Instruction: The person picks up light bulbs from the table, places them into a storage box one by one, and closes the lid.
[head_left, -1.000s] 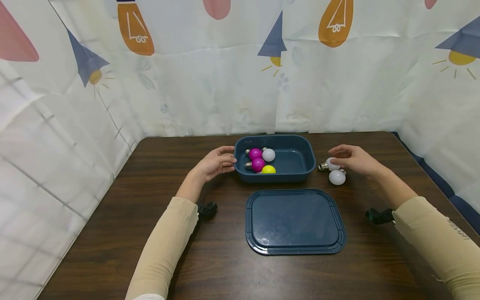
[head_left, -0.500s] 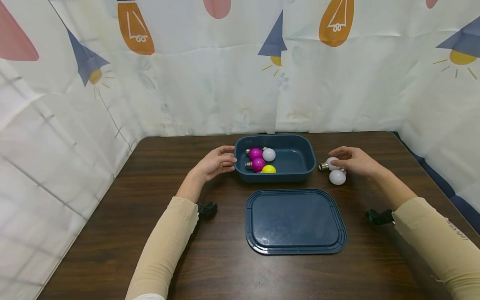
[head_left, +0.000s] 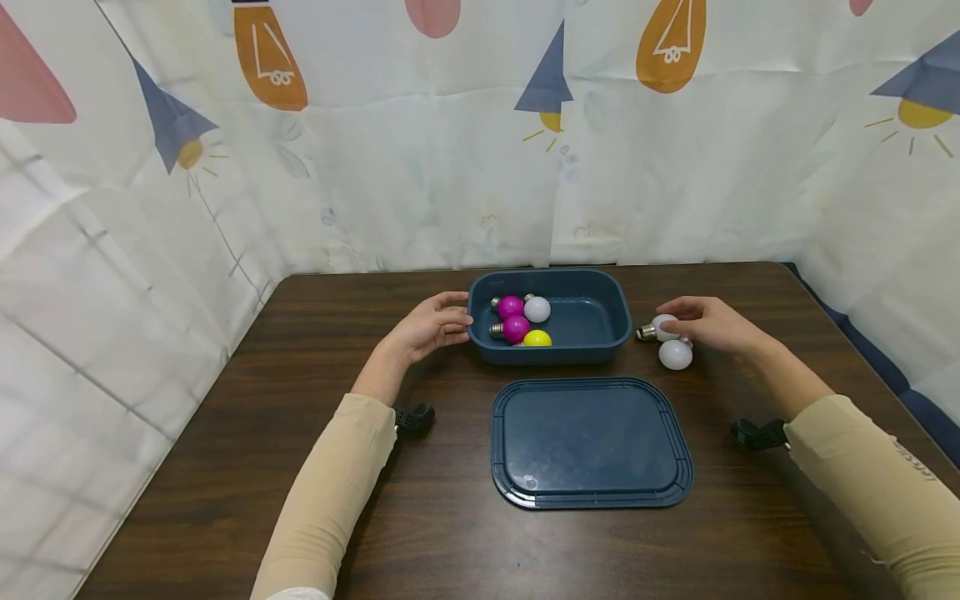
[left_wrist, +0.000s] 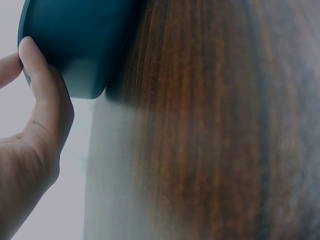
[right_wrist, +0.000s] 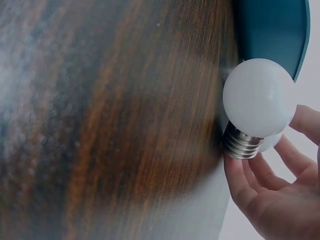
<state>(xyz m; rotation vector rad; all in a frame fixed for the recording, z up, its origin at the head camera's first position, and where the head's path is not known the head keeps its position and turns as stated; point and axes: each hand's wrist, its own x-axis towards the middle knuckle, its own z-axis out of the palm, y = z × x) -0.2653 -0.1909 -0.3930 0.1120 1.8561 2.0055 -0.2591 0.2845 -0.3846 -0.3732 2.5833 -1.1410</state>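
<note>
My left hand lies against the left end of a dark blue box, fingertips at its rim; in the left wrist view the fingers touch the outer wall. Inside the box are magenta light bulbs, a white bulb and a yellow bulb. To the right of the box, my right hand curls its thumb and fingers round a white light bulb, its screw base pointing left. Just in front sits a second white bulb, which largely covers the gripped one in the right wrist view.
A dark blue lid lies flat on the brown wooden table, in front of the box. Behind the table hangs a white curtain printed with lamps and bulbs.
The right hand has lowered very slightly over the white bulb, its fingers settling round it. The left hand, box and lid stay where they were.
</note>
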